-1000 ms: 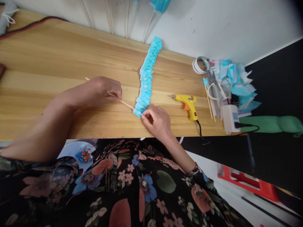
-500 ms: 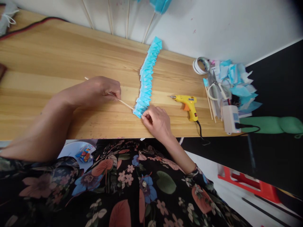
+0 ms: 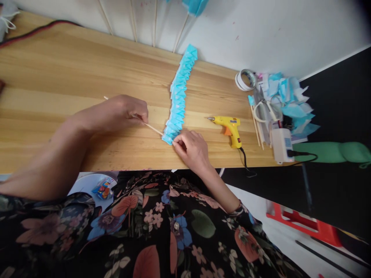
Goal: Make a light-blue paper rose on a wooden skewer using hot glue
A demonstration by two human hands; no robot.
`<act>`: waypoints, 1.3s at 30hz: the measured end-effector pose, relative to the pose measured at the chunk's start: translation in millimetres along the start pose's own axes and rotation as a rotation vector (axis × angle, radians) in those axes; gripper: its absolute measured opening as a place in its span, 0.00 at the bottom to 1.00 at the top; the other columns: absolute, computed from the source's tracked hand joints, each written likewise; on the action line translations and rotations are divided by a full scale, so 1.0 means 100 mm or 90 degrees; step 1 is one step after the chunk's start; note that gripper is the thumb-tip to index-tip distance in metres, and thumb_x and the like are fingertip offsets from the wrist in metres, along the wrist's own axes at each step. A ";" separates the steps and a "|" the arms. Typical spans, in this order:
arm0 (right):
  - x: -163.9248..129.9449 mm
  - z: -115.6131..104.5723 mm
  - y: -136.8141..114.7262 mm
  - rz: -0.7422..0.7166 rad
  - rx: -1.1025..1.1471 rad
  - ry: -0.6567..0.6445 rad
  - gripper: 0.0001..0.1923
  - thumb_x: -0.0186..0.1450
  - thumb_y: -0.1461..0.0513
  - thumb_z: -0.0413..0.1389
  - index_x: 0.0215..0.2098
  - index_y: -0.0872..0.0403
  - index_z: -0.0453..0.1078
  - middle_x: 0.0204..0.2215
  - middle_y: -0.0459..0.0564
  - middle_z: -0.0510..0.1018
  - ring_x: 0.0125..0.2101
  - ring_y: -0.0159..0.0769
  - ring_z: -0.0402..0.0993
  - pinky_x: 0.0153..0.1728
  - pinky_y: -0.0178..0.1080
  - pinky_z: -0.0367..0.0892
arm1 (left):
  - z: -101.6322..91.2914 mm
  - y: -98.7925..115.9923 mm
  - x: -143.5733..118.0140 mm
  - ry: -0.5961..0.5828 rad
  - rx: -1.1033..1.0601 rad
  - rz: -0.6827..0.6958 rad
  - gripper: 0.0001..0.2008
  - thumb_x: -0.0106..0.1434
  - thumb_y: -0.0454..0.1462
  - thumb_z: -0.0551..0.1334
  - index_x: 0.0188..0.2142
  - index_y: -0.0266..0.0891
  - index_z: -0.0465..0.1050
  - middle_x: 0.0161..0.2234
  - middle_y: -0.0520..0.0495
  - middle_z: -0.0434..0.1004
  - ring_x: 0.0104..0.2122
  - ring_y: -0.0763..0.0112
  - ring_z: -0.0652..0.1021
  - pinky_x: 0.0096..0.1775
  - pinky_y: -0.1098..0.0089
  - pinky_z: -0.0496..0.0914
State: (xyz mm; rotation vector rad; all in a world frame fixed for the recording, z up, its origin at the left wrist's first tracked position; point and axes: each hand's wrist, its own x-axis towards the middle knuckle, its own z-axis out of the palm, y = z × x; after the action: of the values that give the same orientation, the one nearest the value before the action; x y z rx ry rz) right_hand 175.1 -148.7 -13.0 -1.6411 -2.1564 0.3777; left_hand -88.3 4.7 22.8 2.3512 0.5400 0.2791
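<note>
A long strip of pleated blue paper [image 3: 179, 92] lies on the wooden table, running from near the wall toward me. My left hand [image 3: 131, 110] pinches a thin wooden stick [image 3: 153, 129], whose tip meets the near end of the strip. With thumb and forefinger closed, my right hand [image 3: 191, 150] grips the strip's near right corner. A yellow glue gun [image 3: 228, 127] lies on its side to the right of that hand, its nozzle pointing left.
Rolls of tape [image 3: 245, 80], white-handled scissors [image 3: 265, 110] and blue paper scraps [image 3: 286, 92] crowd the table's right end. A white power socket [image 3: 281, 146] stands near them. Several sticks [image 3: 155, 27] lean on the wall; a red stool [image 3: 304, 224] is below right.
Almost nothing differs. Both hands keep their grip on the stick and the paper strip, and the whole view has shifted very slightly.
</note>
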 end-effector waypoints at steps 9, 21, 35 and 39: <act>0.00 0.01 0.00 -0.015 0.031 0.036 0.08 0.74 0.60 0.57 0.36 0.49 0.73 0.31 0.47 0.82 0.36 0.41 0.75 0.41 0.43 0.64 | 0.00 0.07 0.02 0.002 0.021 0.011 0.15 0.74 0.40 0.54 0.32 0.42 0.75 0.33 0.46 0.77 0.34 0.66 0.75 0.39 0.65 0.66; -0.12 -0.03 -0.01 -0.161 0.019 0.172 0.11 0.74 0.59 0.58 0.53 0.47 0.75 0.47 0.50 0.88 0.52 0.46 0.80 0.56 0.50 0.72 | 0.04 -0.05 0.01 0.039 0.031 0.095 0.13 0.75 0.37 0.57 0.33 0.40 0.76 0.31 0.48 0.76 0.32 0.69 0.76 0.37 0.69 0.65; -0.09 0.00 0.00 -0.193 -0.083 0.011 0.20 0.77 0.57 0.55 0.64 0.50 0.73 0.59 0.52 0.84 0.68 0.47 0.70 0.74 0.57 0.56 | 0.08 -0.05 0.02 0.041 0.040 0.096 0.12 0.74 0.35 0.58 0.34 0.39 0.77 0.32 0.49 0.76 0.32 0.70 0.76 0.37 0.71 0.65; -0.09 0.00 0.00 -0.191 -0.073 0.005 0.19 0.76 0.57 0.56 0.63 0.49 0.74 0.59 0.51 0.84 0.67 0.47 0.71 0.75 0.58 0.56 | 0.10 -0.04 0.03 0.041 0.021 0.099 0.12 0.74 0.33 0.58 0.34 0.38 0.77 0.32 0.48 0.78 0.32 0.71 0.77 0.37 0.72 0.65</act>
State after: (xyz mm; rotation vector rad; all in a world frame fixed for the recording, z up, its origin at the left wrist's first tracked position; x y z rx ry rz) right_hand 176.7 -157.2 -14.5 -1.3402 -2.4100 0.1588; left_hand -83.5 2.7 12.8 2.4273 0.3947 0.4215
